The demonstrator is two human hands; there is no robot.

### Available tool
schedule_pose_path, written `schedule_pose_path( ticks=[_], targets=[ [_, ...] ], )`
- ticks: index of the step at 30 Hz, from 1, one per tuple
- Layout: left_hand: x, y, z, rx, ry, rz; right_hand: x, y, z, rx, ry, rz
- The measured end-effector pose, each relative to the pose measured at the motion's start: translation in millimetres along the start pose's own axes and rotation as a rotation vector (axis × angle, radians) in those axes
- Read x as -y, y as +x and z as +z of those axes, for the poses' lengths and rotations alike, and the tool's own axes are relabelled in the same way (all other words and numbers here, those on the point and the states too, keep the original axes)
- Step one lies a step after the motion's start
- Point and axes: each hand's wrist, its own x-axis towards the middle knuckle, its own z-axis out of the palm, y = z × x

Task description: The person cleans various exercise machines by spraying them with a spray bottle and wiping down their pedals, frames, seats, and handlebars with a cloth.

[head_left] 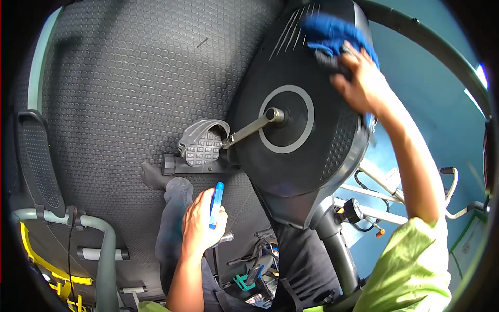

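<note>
My right hand (360, 86) presses a bunched blue cloth (335, 32) onto the upper part of an exercise bike's black housing (306, 70). The cloth is a little smeared by motion, and something dark grey is bunched under the fingers. Lower down, my left hand (204, 221) is closed around a slim blue object (217, 205) that looks like a spray bottle's head; whatever is below it is hidden by the hand. Between the hands are the bike's crank (252, 131) and grey pedal (204, 145).
Dark studded mat (135, 78) covers the floor. A grey-green machine frame (106, 255) and yellow part (57, 273) stand at left. A black post (338, 249) with an adjusting knob (353, 210) rises near my legs. White-framed equipment (384, 182) is at right; cables and tools (260, 265) lie below.
</note>
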Motion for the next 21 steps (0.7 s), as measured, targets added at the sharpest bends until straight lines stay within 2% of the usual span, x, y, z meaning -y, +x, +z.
schedule_pose_path(
  ticks=[1, 2, 4, 5, 6, 7, 8, 9, 10, 12, 13, 14, 15, 16, 18, 21],
  targets=[
    [-5, 2, -3, 0.0, -0.014, -0.039, -3, -15, -3, 0.02, 0.099, 0.001],
    [-7, 2, -4, 0.003, -0.029, -0.08, -5, -13, -12, 0.077, 0.142, 0.097],
    [-5, 3, -4, -0.018, -0.032, -0.063, -33, 30, 2, 0.027, 0.153, 0.097],
    [-3, 1, -3, -0.024, -0.036, -0.049, -59, 69, 34, -0.258, 0.135, 0.008],
    [0, 0, 0, -0.026, -0.031, -0.049, -68, 104, 28, -0.185, -0.267, -0.2],
    [5, -2, 2, -0.033, -0.017, -0.005, -73, 141, 27, -0.224, -0.189, -0.048],
    [8, -4, 3, -0.036, -0.004, 0.037, -112, 195, 53, -0.271, -0.188, -0.101],
    [9, -5, 4, -0.025, 0.01, -0.019, -71, 170, 19, -0.028, -0.282, -0.065],
    [7, -7, 4, -0.001, 0.021, -0.079, -50, 143, 1, 0.025, -0.095, -0.031],
    [6, -6, 5, 0.023, 0.023, -0.12, -49, 106, 16, -0.056, -0.086, -0.105],
    [5, -5, 6, 0.01, 0.002, -0.1, -32, 66, 0, 0.105, -0.057, -0.208],
    [4, -6, 7, 0.003, -0.017, -0.082, -25, 33, 0, 0.137, -0.088, -0.319],
    [6, -6, 8, -0.015, -0.053, -0.036, -31, 11, 30, -0.126, 0.122, -0.119],
    [8, -7, 9, -0.026, -0.078, 0.012, -20, -22, 26, -0.158, 0.311, -0.091],
    [7, -11, 6, -0.044, -0.083, 0.046, 1, -76, 5, 0.023, 0.533, -0.047],
    [-18, -26, -8, -0.026, -0.042, 0.04, 17, -111, 7, -0.128, 0.394, -0.148]
  ],
)
